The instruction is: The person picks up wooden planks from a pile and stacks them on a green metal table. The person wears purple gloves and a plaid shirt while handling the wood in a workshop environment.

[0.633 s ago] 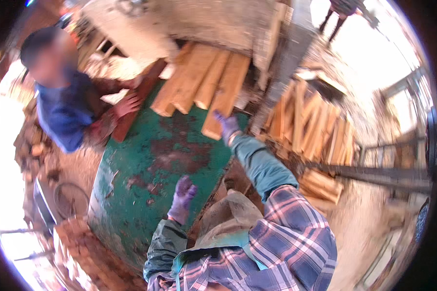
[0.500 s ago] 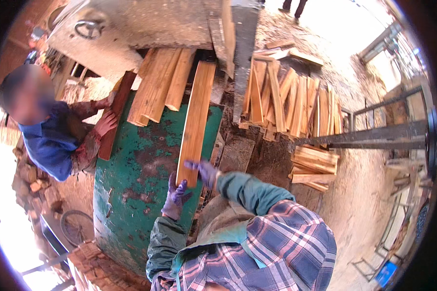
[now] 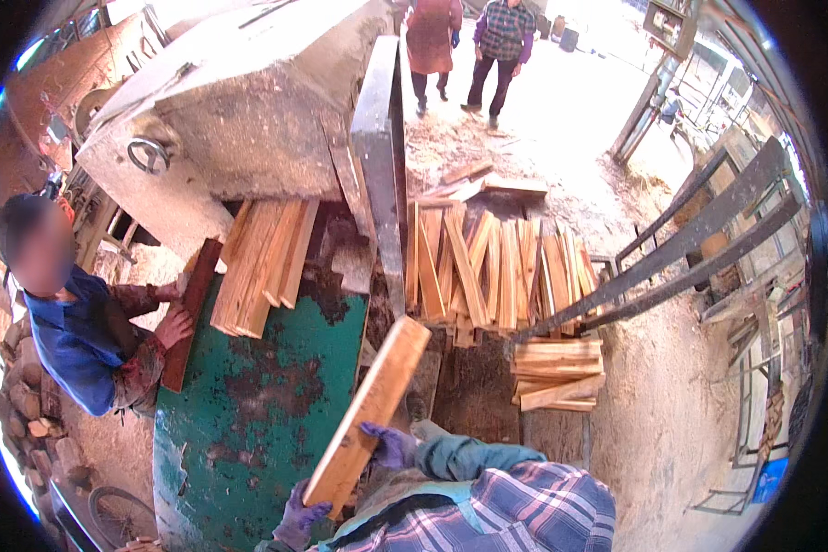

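Note:
A light wooden plank [image 3: 370, 412] is held up at a slant in front of me, its far end beside the grey metal upright. My left hand [image 3: 298, 517], in a purple glove, grips the plank's near end. Also gloved in purple, my right hand [image 3: 392, 445] holds its right edge nearer the middle. To the left lies a green metal table [image 3: 276, 405] with worn paint. On its far part, several planks [image 3: 259, 267] stick out from under the machine's housing [image 3: 239, 138].
A co-worker [image 3: 87, 322] at the left rests both hands on a dark red board [image 3: 191, 317] along the table. Several stacked planks [image 3: 497, 267] lie right of the metal upright [image 3: 379, 175], with a smaller pile [image 3: 559, 373] nearer. Two people [image 3: 499, 55] stand far back. Metal bars [image 3: 681, 267] slant across the right.
The plank has come away from the machine and off the green table, lifted and swung to the right. My right hand now grips its edge. The view has tilted up, showing two people behind.

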`<state>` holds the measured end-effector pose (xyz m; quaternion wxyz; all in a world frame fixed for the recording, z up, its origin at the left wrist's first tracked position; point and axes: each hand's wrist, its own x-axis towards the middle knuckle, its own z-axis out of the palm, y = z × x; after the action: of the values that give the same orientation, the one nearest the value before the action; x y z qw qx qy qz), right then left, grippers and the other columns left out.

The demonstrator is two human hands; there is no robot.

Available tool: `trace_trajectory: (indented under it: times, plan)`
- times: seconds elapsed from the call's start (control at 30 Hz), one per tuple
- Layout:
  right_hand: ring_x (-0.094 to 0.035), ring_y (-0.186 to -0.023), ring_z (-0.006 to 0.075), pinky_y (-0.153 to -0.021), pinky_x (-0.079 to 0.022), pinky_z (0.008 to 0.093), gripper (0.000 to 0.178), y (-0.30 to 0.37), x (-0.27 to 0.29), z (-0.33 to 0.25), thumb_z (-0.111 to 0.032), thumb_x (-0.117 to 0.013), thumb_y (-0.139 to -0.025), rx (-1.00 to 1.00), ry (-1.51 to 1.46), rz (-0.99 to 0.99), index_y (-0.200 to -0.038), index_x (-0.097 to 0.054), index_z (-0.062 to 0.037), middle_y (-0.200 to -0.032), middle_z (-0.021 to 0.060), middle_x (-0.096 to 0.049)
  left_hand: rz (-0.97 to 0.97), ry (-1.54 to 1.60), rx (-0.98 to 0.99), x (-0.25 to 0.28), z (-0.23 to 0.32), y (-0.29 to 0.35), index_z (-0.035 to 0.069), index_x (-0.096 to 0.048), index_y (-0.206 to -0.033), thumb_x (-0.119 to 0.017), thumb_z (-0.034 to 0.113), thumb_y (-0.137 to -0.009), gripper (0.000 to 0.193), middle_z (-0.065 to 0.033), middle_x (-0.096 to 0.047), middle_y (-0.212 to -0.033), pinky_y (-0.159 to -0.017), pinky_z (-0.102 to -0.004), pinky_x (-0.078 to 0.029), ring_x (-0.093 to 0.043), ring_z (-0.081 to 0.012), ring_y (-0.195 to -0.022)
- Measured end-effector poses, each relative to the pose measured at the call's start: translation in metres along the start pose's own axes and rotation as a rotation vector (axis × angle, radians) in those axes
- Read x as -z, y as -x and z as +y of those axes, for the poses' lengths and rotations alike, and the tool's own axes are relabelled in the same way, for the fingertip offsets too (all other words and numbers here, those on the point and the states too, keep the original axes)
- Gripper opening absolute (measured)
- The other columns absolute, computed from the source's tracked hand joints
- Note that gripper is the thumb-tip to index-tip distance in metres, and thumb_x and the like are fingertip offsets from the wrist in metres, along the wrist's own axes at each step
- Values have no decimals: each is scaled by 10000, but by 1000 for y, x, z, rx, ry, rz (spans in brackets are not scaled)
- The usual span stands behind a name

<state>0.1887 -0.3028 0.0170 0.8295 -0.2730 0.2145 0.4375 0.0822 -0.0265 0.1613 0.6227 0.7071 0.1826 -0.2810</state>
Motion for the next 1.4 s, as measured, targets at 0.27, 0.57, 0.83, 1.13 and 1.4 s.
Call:
trace_trajectory:
  times: [0.27,0.57,0.83,1.13,1.4]
  plan:
    - [-622,-1195,372,-1042,-508,592,618,14,107,-204,-458,-775,-885,292,-367,-42,-1352,-548,-124,-1306,152,-644,-190,121,-52,-124,89,-173,42,-343,-1526,-822,249,-882,829,-115,-582,-1293,-943,-319,-517,-607,-196,-1146]
    - [-656,-1040,303,-952,-503,493,711,25,221,-594,-561,-623,-941,854,-147,896,-1503,-432,-169,-1215,112,-675,-152,-83,-175,-133,135,-254,31,-600,-1334,-754,155,-920,458,-52,-680,-1134,-914,-295,-534,-642,-135,-1009]
    - [-629,-858,313,-724,-508,514,349,-74,237,-359,-412,-548,-1017,129,123,686,-1171,-641,-113,-944,79,-659,-74,-120,-223,-141,79,-230,11,-645,-1262,-757,181,-917,400,-79,-729,-1072,-890,-308,-547,-682,-157,-962]
    - [-674,-944,347,-791,-535,460,272,-96,51,-167,-298,-566,-1009,619,1558,435,-1095,-678,-65,-1040,162,-721,-44,-215,-284,-112,35,-135,-8,-669,-1190,-749,254,-888,408,-165,-734,-1005,-829,-394,-553,-692,-245,-921]
    - [-701,-763,238,-686,-589,371,260,-78,-24,-166,-237,-637,-995,266,404,480,-1208,-633,-86,-984,106,-730,141,-87,-199,-33,35,-133,29,-651,-1279,-720,256,-896,451,-159,-724,-1171,-938,-343,-543,-698,-223,-1069]
